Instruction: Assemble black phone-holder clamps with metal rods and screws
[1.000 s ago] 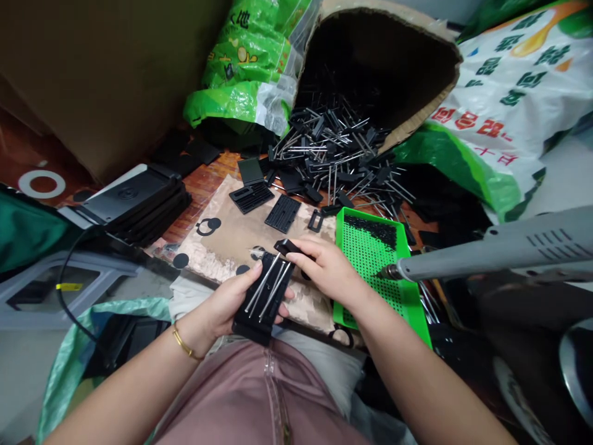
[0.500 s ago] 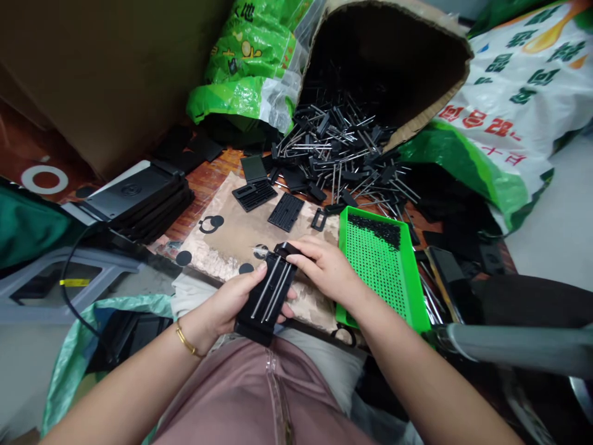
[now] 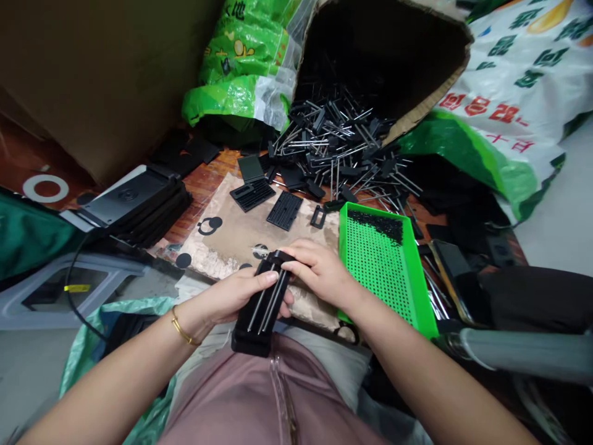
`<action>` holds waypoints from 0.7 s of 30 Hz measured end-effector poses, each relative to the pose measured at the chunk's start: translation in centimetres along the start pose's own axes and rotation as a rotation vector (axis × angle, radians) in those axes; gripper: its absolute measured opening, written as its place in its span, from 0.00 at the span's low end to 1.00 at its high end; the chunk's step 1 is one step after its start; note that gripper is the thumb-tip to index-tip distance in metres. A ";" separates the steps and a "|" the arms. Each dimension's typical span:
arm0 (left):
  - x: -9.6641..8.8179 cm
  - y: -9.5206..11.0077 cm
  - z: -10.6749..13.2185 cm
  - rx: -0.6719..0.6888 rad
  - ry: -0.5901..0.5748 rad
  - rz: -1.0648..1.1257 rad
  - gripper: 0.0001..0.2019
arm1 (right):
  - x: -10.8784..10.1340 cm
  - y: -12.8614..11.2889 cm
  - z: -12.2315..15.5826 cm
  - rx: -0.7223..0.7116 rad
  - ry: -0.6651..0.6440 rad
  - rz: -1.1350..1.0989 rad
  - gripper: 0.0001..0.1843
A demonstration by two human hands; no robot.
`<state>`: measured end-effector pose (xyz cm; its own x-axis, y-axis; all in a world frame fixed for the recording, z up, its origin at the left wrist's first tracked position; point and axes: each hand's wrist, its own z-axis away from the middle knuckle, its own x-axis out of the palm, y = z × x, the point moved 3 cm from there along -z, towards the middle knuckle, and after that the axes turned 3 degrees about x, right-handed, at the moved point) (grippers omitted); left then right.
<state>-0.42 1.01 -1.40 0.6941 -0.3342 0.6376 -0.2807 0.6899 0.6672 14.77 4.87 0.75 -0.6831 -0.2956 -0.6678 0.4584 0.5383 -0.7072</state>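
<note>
Holding black plate (image 3: 252,339) over the lap, near centre. Left hand (image 3: 229,298) fingers grasp its left edge, thumb on top; right hand (image 3: 319,272) fingers pinch its far end. Long axis runs near-to-far, far end leaning right. Metal rods (image 3: 265,303) lie along it. Green tray (image 3: 384,266) just right.

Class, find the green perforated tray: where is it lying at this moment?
In the head view the green tray lies right of centre, beside the right hand gripping the black plate, below the pile of black pin parts.
</note>
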 end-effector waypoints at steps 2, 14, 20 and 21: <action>0.1 0.1 0.2 0.001 0.011 -0.005 0.19 | 0.1 0.2 0.0 0.007 -0.014 0.001 0.12; -0.7 -1.3 0.0 -0.045 0.102 0.078 0.13 | 1.0 -0.1 -0.2 0.100 -0.138 0.159 0.14; -0.5 -1.4 -0.2 -0.022 0.217 -0.017 0.17 | 0.6 -1.2 -0.7 0.130 -0.175 0.333 0.18; -0.4 -1.4 -0.3 -0.017 0.232 -0.039 0.18 | 0.6 -1.4 -0.8 0.135 -0.182 0.338 0.19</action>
<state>-0.13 0.36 -2.70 0.8383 -0.2055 0.5050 -0.2414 0.6906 0.6818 13.26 4.58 1.55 -0.3750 -0.2608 -0.8896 0.7188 0.5242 -0.4567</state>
